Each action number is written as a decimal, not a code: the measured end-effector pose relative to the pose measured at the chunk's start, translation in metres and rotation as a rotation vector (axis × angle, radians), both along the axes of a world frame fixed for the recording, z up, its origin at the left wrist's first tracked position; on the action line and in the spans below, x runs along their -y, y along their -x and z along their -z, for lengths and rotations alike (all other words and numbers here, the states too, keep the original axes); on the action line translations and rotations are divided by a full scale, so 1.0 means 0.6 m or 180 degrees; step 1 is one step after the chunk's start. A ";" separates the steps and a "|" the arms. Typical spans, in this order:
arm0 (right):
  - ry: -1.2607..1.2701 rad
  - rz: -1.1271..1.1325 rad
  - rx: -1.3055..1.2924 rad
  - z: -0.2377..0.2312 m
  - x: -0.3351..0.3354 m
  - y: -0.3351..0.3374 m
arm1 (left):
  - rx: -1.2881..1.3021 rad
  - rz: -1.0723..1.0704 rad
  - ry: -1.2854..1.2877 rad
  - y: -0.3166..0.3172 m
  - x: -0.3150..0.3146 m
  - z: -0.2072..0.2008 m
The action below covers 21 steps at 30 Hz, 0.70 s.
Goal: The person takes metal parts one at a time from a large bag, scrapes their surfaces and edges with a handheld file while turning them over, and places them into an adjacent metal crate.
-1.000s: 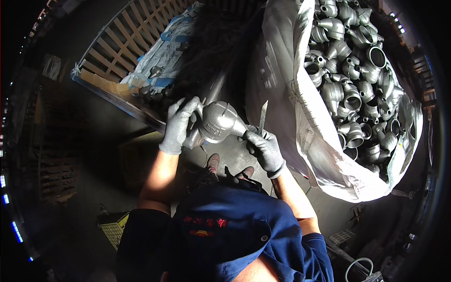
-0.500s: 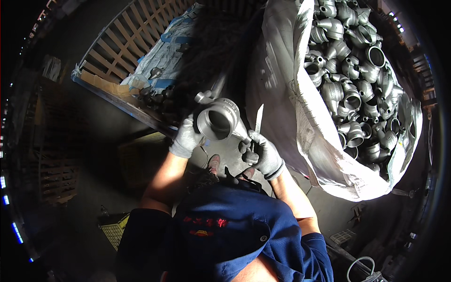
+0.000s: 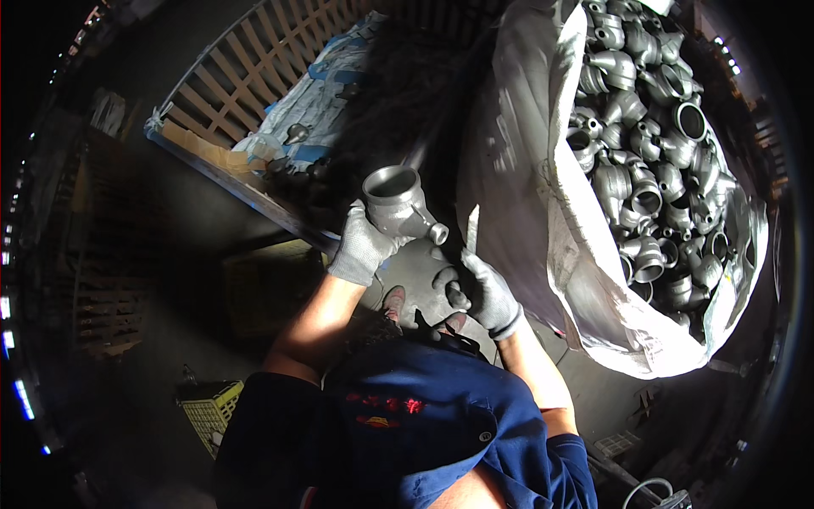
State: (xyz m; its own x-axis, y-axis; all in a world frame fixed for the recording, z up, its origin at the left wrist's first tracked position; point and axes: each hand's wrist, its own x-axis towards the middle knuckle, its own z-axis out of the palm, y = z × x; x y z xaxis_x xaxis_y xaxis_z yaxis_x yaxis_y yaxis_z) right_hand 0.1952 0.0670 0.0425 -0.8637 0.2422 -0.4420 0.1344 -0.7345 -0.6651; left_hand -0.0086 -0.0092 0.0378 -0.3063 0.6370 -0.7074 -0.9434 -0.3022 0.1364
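Note:
My left hand [image 3: 363,248], in a grey-white work glove, is closed around a grey metal pipe fitting [image 3: 397,215]. The fitting's wide round mouth faces up, and a small side outlet points to the lower right. To the right, my gloved right hand [image 3: 493,299] is closed on a narrow flat tool, by its look a file [image 3: 472,227], whose blade points upward. The tool's lower end is hidden in the palm and fingers. A gap lies between the file and the fitting.
A large white woven bag [image 3: 564,254] full of similar grey fittings [image 3: 644,199] stands at the right. Far left is a slatted crate [image 3: 229,93] lined with cardboard and sheeting, with some fittings inside. A yellow plastic crate [image 3: 212,411] sits at the lower left.
The fitting has turned in my left hand, so its mouth now faces up rather than toward me. My right hand with the file has drawn away from the fitting, slightly right and down.

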 end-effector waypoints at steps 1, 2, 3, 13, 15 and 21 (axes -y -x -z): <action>-0.0335 -0.0143 0.0158 0.002 -0.002 -0.010 | -0.0106 -0.0029 -0.0037 0.007 0.004 0.000; -0.0594 -0.0029 0.0190 -0.001 0.001 -0.016 | -0.0130 -0.0062 -0.0035 0.020 0.012 0.013; -0.0726 0.0036 0.0266 0.004 0.005 -0.024 | 0.0139 -0.0032 -0.0845 0.038 0.022 0.034; -0.1129 0.0394 0.0374 0.018 0.016 -0.122 | -0.0986 -0.0036 -0.1234 0.211 0.025 0.192; -0.1206 0.0484 0.0478 0.010 0.011 -0.144 | -0.0942 -0.0155 -0.0483 0.236 0.010 0.243; -0.1600 0.0541 0.0678 -0.011 -0.004 -0.213 | -0.1722 0.0119 -0.0197 0.257 -0.041 0.296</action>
State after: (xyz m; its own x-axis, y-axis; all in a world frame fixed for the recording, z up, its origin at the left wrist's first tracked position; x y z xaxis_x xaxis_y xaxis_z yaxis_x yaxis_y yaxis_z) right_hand 0.3231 0.0693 0.0492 -0.6986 0.5955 -0.3966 0.2115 -0.3578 -0.9096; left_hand -0.1629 0.0156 -0.1397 -0.5926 0.6898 -0.4159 -0.7537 -0.2928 0.5884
